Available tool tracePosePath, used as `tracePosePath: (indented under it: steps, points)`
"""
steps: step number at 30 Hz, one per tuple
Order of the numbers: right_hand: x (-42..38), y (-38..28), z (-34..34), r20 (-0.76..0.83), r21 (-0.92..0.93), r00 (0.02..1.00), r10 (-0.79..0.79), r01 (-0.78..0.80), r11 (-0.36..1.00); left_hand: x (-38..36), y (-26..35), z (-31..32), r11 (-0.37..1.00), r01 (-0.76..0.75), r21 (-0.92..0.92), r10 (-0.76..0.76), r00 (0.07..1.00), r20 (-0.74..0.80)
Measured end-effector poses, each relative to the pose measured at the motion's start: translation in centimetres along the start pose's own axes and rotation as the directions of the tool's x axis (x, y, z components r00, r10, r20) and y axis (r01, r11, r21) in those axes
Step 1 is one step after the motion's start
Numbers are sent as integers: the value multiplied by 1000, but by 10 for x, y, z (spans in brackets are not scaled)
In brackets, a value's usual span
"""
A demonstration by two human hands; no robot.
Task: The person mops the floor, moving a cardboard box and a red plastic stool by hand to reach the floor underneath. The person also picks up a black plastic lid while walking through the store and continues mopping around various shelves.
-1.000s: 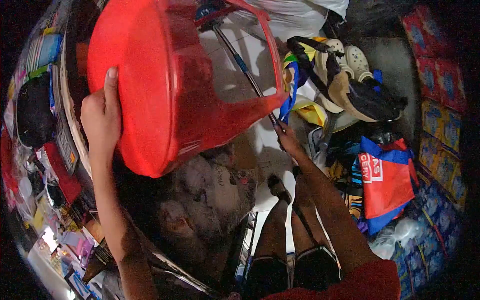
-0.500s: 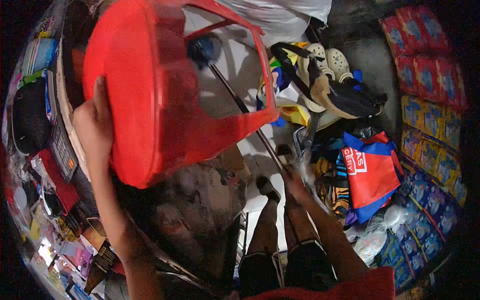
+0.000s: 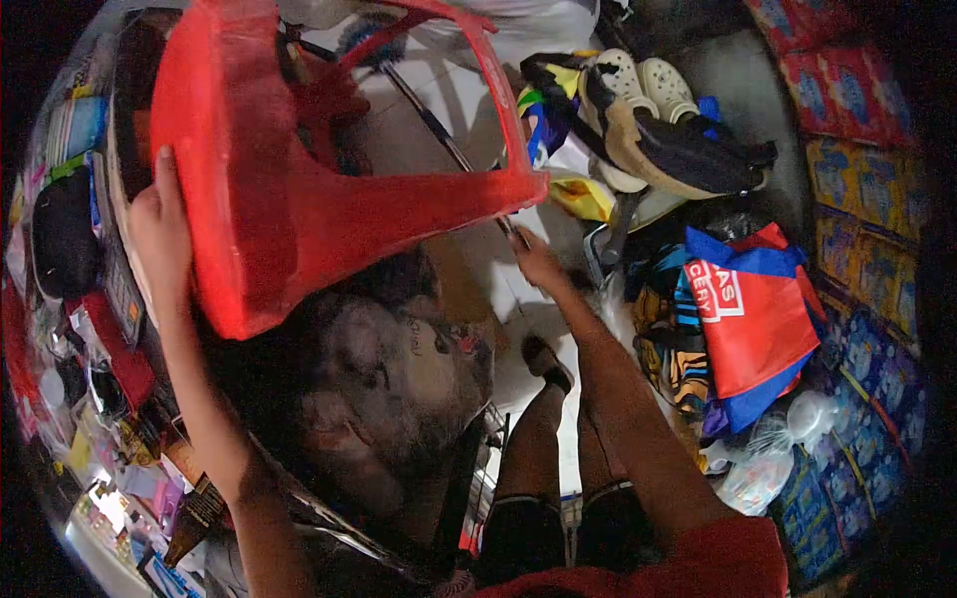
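A red plastic stool [image 3: 299, 219] is tipped on its side at the upper left, its seat facing left and its legs pointing right. My left hand [image 3: 162, 229] grips the seat side, with one finger stretched along it. My right hand [image 3: 536, 259] is closed around the dark pole of a long-handled brush [image 3: 434, 122], near the stool's lower leg. The pole runs behind the stool's legs to a round bluish bristle head [image 3: 373, 42] on the pale tiled floor [image 3: 424, 85].
Cream clogs [image 3: 666, 88] and a black and tan bag [image 3: 688, 154] lie at the upper right. Below them is a red and blue shopping bag [image 3: 760, 334]. Packets [image 3: 862, 259] line the right side; a cluttered counter [image 3: 120, 439] runs along the left. A dark bulky surface [image 3: 379, 349] lies below the stool.
My right hand has moved up and left with the pole, and the bristle head has shifted toward the top. The stool, with my left hand on it, has moved slightly up and left.
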State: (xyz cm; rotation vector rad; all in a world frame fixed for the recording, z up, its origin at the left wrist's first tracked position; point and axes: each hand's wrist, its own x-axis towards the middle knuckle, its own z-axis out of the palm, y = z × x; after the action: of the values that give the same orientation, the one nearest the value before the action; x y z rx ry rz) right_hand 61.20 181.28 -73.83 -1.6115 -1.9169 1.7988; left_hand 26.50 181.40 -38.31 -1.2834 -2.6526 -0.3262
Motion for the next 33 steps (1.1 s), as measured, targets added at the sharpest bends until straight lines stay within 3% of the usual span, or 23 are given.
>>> tracePosePath:
  steps: [3, 5, 10, 12, 13, 15, 16, 18, 20, 23, 25, 28, 30, 31, 33]
  points:
    - [-60, 13, -13, -100, -26, 994, -46, 43, 999, 2, 6, -3, 997, 5, 77, -7, 999, 31]
    - [-77, 18, -14, 40, -16, 996, 85, -84, 996, 5, 2, -1, 997, -1, 80, -1, 1000, 26]
    - [-13, -41, 3, 91, 29, 986, 141, -144, 989, 3, 3, 0, 997, -27, 70, 24, 999, 44]
    - [51, -10, 47, -15, -10, 994, -111, 111, 994, 3, 1, 2, 1000, -22, -4, 22, 999, 39]
    - [69, 7, 61, -3, 1, 995, -102, 102, 995, 4, -5, 6, 999, -33, -21, 34, 998, 43]
    - [89, 26, 76, -88, 62, 963, -256, 262, 963, 4, -9, 6, 999, -24, -46, 26, 998, 58]
    - [61, 0, 49, 10, 98, 999, -51, 50, 994, 5, -9, 5, 996, -10, -92, 16, 998, 64]
    - [-1, -67, -11, 204, 54, 908, 367, -385, 922, 5, -8, 3, 996, -4, -87, 8, 999, 46]
    - [-25, -11, -1, 49, 66, 993, 108, -111, 992, 5, -4, -1, 997, 7, -83, -5, 1000, 30]
    - [-53, 10, -1, 44, 16, 989, 138, -139, 990, 5, 1, -2, 999, -40, -17, 40, 999, 14]
    - [-49, 20, 20, -34, 10, 999, -13, 13, 1000, 3, 3, -1, 999, -44, -10, 44, 999, 28]
    - [-8, -34, 29, 93, 1, 982, 164, -165, 986, 4, -1, 0, 1000, -16, 7, 16, 1000, 26]
    - [33, -34, 49, -21, 5, 1000, -24, 24, 1000, 7, -14, 4, 1000, -5, -8, 6, 999, 36]
    - [52, -21, 63, -159, -55, 956, -247, 242, 969, 9, -18, 5, 1000, 1, -28, 0, 999, 38]
    - [75, -3, 61, -129, -46, 943, -306, 303, 952, 9, -17, 6, 1000, -6, -5, 6, 999, 35]
